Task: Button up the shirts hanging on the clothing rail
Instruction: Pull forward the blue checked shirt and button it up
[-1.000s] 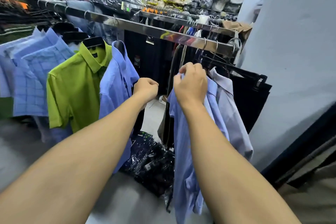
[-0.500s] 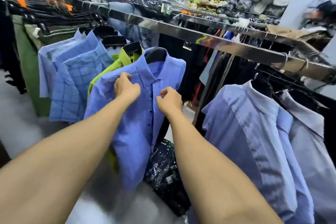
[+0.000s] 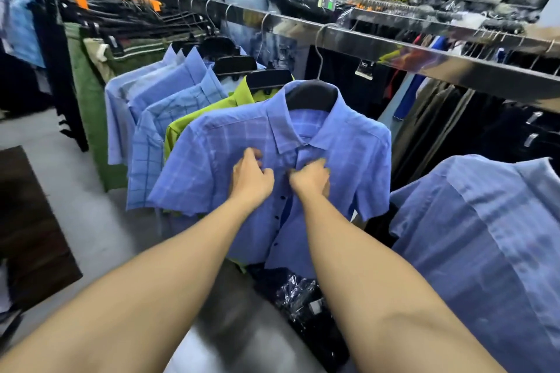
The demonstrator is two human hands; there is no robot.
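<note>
A blue checked short-sleeved shirt (image 3: 357,154) hangs on a black hanger from the shiny clothing rail (image 3: 424,57), its front facing me. My left hand (image 3: 251,179) grips the left front panel just below the collar. My right hand (image 3: 310,180) pinches the right panel's edge at the same height, close beside the left. Dark buttons run down the front below my hands, where the shirt gapes open. A second blue shirt (image 3: 485,236) hangs at the right, its front closed.
Behind the held shirt hang a lime green shirt (image 3: 194,121) and several blue shirts (image 3: 157,94). Plastic-wrapped dark clothes (image 3: 303,297) lie on the floor below. A dark wooden surface (image 3: 27,221) stands at the left. Dark garments fill the rail behind.
Both hands left the right-hand blue shirt, turned the checked shirt to face me and slid down from its collar to the front edges. My view swung left.
</note>
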